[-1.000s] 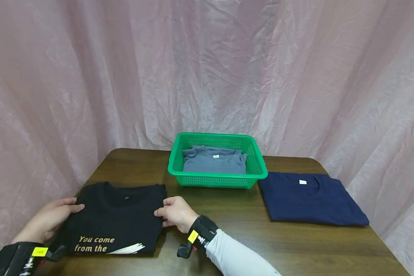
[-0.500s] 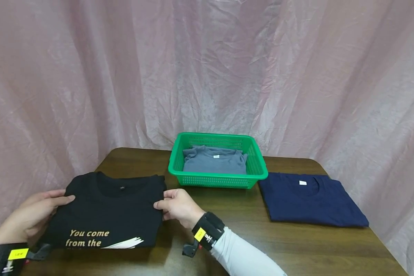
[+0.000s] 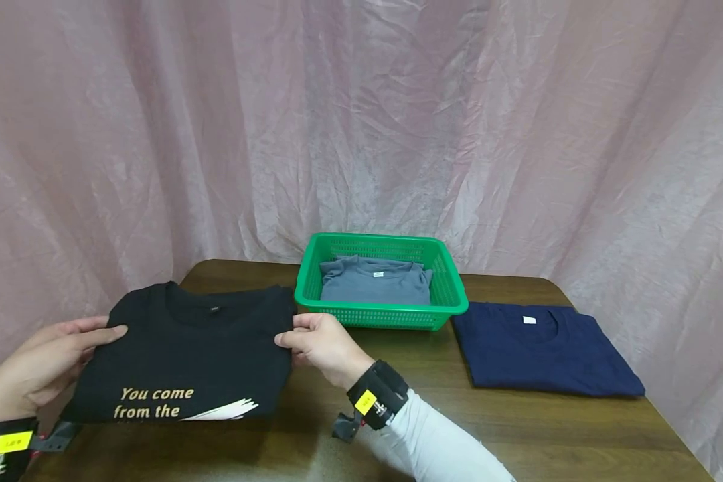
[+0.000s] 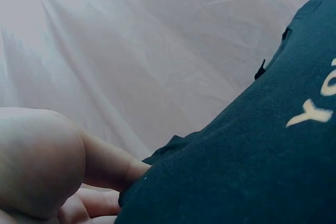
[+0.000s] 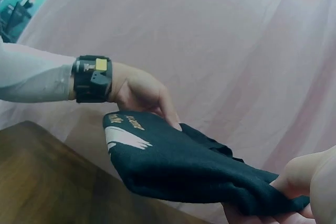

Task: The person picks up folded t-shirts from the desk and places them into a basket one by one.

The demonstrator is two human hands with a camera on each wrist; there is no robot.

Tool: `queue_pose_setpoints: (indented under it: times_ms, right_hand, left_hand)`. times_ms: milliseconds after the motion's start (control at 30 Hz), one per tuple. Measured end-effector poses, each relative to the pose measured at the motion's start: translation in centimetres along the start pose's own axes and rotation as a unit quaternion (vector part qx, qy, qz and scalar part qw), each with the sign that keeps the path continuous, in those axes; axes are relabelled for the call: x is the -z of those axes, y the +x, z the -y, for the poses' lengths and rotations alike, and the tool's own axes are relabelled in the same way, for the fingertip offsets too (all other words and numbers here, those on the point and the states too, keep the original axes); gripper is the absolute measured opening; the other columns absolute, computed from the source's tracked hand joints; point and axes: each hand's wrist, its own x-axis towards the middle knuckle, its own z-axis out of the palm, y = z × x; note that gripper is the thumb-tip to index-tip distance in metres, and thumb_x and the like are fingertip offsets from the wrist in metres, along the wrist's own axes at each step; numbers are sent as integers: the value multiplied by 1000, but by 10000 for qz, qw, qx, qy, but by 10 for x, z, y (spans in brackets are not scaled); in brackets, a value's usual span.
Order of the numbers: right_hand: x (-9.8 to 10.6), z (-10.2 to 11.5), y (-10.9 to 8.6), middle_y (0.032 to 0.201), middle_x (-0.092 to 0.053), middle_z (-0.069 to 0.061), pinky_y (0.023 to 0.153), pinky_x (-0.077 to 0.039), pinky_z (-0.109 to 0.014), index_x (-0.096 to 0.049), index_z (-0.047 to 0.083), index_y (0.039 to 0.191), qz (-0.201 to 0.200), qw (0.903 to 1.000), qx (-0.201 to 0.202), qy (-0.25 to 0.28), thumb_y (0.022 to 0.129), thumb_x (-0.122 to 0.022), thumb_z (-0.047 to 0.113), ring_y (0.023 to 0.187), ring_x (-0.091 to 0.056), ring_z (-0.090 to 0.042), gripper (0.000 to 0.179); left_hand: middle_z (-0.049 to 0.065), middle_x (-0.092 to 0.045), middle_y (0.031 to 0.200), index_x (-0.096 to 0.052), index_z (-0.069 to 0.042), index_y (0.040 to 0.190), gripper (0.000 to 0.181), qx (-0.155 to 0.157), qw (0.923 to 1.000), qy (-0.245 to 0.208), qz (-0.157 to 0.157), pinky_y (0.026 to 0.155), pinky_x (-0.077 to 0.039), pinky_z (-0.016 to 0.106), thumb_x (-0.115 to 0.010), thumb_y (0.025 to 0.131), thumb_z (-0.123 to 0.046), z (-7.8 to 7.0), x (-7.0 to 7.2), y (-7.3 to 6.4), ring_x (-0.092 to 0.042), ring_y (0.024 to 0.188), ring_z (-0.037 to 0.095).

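Note:
A folded black T-shirt (image 3: 217,355) with gold lettering and a white brush-stroke print is held up off the table between both hands. My left hand (image 3: 54,358) pinches its left side, thumb on top and fingers beneath. On the opposite side, my right hand (image 3: 325,345) pinches the right edge near the shoulder. In the right wrist view the shirt (image 5: 173,156) hangs clear of the wood, sagging slightly between the two grips. The left wrist view shows the left thumb (image 4: 113,163) pressed on the dark cloth (image 4: 226,166).
A green plastic basket (image 3: 385,316) stands at the table's back middle, with a folded grey T-shirt (image 3: 376,284) inside. To its right lies a folded navy T-shirt (image 3: 548,355). The brown table (image 3: 428,415) has a pink curtain (image 3: 361,120) behind it.
Both hands have lifted the black T-shirt from the table. It has moved up and slightly away, its right edge now close to the basket. The basket and the other shirts stay put.

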Motion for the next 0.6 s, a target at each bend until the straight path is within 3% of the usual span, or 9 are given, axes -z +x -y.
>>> queue_pose_setpoints:
  times_ms: [233,433,600]
  right_hand:
    - [16,6,-3,115,-81,-16,93,-67,-38,-69,-11,134,-17,9995,231,-197,101,-73,6,86,-77,-13,37]
    - [30,12,-4,135,-76,-18,105,-63,-44,-57,-10,152,-236,9990,241,-301,102,-73,11,105,-77,-16,57]
    - [46,19,-6,128,-79,-15,95,-66,-36,-66,-6,143,-240,9987,374,-262,102,-72,11,98,-77,-12,45]
  left_hand:
    - [-26,-72,106,8,21,164,92,-288,9995,63,69,84,-67,28,-49,119,-34,-14,-11,1,-75,94,-2]
    - [-31,-66,109,10,18,166,93,-513,9984,54,210,78,-61,19,-52,118,-33,-28,-19,2,-68,95,-7]
    - [-30,-66,110,5,15,168,93,-636,9979,18,149,75,-60,19,-55,117,-34,-39,-31,7,-66,94,-5]
